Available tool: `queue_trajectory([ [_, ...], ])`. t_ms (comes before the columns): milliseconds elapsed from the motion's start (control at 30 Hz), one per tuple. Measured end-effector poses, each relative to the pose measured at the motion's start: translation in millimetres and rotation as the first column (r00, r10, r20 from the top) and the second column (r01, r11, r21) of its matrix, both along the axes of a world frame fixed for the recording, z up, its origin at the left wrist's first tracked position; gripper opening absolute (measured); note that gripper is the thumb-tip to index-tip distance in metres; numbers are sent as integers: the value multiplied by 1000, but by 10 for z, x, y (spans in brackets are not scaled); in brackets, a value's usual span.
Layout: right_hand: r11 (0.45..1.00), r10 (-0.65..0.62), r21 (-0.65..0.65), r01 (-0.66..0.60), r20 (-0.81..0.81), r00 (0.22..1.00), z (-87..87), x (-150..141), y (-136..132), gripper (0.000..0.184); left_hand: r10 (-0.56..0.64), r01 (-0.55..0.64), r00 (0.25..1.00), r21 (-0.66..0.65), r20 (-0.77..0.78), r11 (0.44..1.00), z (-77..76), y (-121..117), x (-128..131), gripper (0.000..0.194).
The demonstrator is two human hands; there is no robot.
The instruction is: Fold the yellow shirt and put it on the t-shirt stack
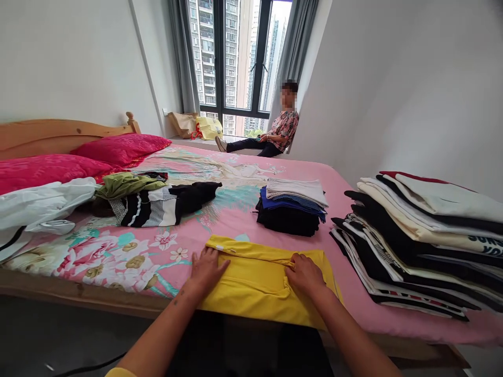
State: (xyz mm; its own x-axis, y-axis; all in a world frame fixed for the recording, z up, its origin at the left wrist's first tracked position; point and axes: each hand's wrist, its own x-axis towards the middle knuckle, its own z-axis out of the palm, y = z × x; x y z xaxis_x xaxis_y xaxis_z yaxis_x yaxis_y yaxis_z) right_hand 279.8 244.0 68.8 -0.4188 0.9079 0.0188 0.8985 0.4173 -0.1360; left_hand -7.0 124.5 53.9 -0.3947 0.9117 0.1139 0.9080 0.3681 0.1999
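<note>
A yellow garment (251,277) lies folded into a long strip at the front edge of the bed, with a small white label near its upper left corner. Whether it is a shirt or trousers I cannot tell. Flat on its left end rests my left hand (207,267), fingers spread. My right hand (305,272) has its fingers curled, gripping a fold of the cloth near the right end. Just beyond the garment sits a small stack of folded clothes (291,217), black below, blue in the middle and pale on top.
A tall pile of folded clothes (416,246) stands on the right. Loose clothes (149,201) lie heaped on the left, beside white cloth (47,204). Red pillows (121,146) lean near the wooden headboard (63,131). Another person (285,125) sits by the window, near bags (210,127).
</note>
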Motion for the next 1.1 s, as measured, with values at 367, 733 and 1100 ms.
queue_trajectory([
  [367,997,35,65,-35,3,999,6,74,118,27,-248,278,954,183,-171,943,76,38,-386,23],
  [733,918,397,65,-392,-203,895,369,-753,-209,35,-477,469,877,103,66,877,159,222,-434,40],
  [1100,911,358,-205,-359,-39,933,-369,-870,-228,61,-170,201,916,-48,364,978,-132,281,-985,53],
])
